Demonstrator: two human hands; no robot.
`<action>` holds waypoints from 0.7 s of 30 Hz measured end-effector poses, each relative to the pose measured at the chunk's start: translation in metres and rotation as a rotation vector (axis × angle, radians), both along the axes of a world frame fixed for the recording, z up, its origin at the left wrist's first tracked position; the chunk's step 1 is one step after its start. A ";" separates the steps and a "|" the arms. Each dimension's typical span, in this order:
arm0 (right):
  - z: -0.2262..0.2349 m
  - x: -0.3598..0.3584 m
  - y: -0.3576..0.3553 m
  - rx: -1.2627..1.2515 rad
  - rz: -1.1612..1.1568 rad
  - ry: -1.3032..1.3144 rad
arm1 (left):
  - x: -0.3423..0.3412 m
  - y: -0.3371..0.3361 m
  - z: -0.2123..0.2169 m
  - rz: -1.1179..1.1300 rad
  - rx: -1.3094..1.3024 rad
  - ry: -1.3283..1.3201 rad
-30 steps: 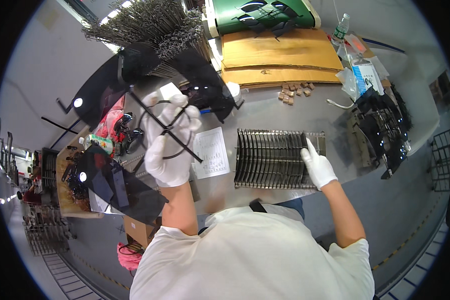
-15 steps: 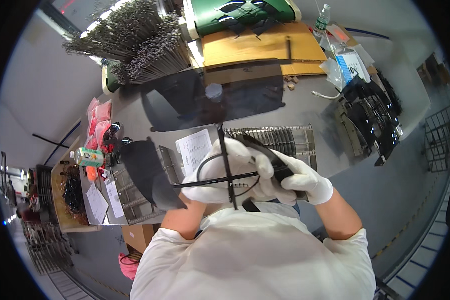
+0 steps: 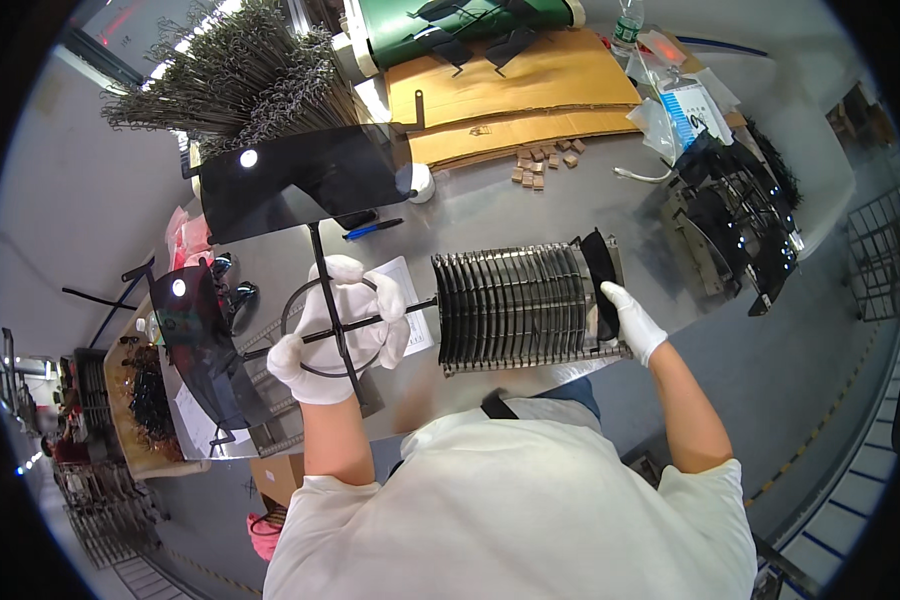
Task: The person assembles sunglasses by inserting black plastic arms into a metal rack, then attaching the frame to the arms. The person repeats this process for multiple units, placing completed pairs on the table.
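Observation:
In my left hand [image 3: 348, 325], gloved in white, is a black cross-shaped rod hanger [image 3: 333, 307] with a thin ring at its middle. A wide dark curved lens [image 3: 290, 185] hangs on its far arm, and another dark lens [image 3: 195, 330] on its left arm. My right hand [image 3: 635, 322], also gloved, pinches a dark curved lens [image 3: 599, 268] at the right end of a metal slotted rack [image 3: 612, 342]. A row of several similar dark lenses [image 3: 510, 305] stands upright in that rack. My left fingers partly hide the ring.
Metal hook rods [image 3: 250, 85] bunch at the back left, beside brown cardboard [image 3: 510, 90]. Small brown blocks [image 3: 538, 165], a blue pen [image 3: 373, 229] and a white cable [image 3: 642, 176] lie on the metal table. Black glossy parts [image 3: 735, 215] pile at the right.
My hands have parted. The left moved left with the rod hanger and its lenses; the right went from holding a dark piece at my chest to the rack's right end.

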State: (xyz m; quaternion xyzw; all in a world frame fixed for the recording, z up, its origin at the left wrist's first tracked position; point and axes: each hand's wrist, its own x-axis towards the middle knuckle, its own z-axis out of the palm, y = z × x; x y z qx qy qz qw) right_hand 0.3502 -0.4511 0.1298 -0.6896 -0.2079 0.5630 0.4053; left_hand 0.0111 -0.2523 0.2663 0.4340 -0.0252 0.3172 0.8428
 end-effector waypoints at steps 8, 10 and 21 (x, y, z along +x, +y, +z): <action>0.013 -0.005 -0.001 -0.116 0.284 -0.382 | 0.013 -0.011 -0.004 -0.017 -0.046 0.005; 0.010 -0.015 0.005 -0.162 0.420 -0.818 | 0.023 -0.011 -0.009 -0.089 -0.069 0.002; 0.160 -0.080 0.045 0.508 0.257 -1.108 | 0.055 -0.045 -0.015 -0.589 -0.251 0.116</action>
